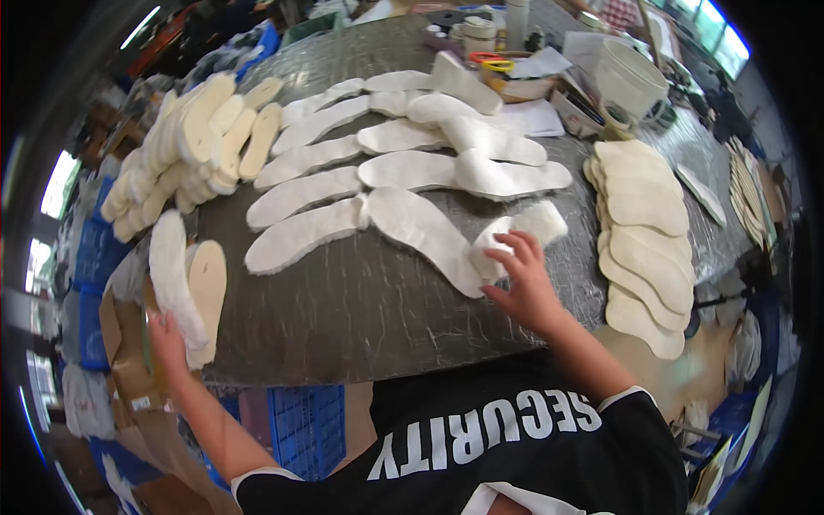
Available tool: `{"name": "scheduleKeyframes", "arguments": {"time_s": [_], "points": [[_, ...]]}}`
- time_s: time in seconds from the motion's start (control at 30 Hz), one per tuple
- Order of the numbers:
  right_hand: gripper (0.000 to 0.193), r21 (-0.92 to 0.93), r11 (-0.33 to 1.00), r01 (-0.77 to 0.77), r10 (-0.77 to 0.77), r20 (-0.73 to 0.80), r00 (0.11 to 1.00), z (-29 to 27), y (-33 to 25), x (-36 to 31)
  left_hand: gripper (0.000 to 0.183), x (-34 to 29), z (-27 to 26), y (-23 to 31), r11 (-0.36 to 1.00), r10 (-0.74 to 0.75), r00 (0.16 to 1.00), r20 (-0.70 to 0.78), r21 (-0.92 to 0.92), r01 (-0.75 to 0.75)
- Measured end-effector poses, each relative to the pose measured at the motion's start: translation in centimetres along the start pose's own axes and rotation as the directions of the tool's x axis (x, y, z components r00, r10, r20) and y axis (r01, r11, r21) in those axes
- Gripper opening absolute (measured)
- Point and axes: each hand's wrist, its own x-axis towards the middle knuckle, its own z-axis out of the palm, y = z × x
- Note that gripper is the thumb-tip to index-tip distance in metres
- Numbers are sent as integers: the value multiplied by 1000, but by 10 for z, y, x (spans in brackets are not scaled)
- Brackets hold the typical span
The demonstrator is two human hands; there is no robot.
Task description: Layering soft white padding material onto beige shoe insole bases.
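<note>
At the table's left edge my left hand (pixel 168 342) is closed on the lower end of a fluffy white insole (pixel 168 257). Partly behind that one is a flat cream insole (pixel 207 287). My right hand (pixel 525 283) has its fingers curved and apart over a curled white fleecy insole (pixel 542 221); the fingertips are at its near part, and a firm grip cannot be made out. Another white insole (pixel 425 236) slants beside it, its tip near my right thumb. Rows of white insoles (pixel 318 193) lie across the middle, some overlapping.
A heap of cream insoles (pixel 197 129) covers the far left of the dark table (pixel 309 330). Overlapping cream insoles (pixel 648 249) form a stack on the right. Toward the back right stand a white bucket (pixel 631 77), orange-handled scissors (pixel 493 62) and papers. Below is a blue crate (pixel 300 425).
</note>
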Motion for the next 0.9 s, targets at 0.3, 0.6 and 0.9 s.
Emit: {"name": "scheduleKeyframes", "arguments": {"time_s": [0.3, 0.6, 0.9], "points": [[53, -467, 873, -145, 107, -106, 989, -50, 77, 3, 31, -189, 106, 295, 521, 829, 513, 220, -637, -569], [25, 433, 791, -432, 609, -497, 618, -50, 137, -37, 54, -241, 164, 385, 378, 922, 205, 329, -645, -665], [29, 432, 788, -439, 614, -491, 619, -88, 97, -40, 36, -209, 202, 384, 425, 775, 516, 365, -905, 2]]}}
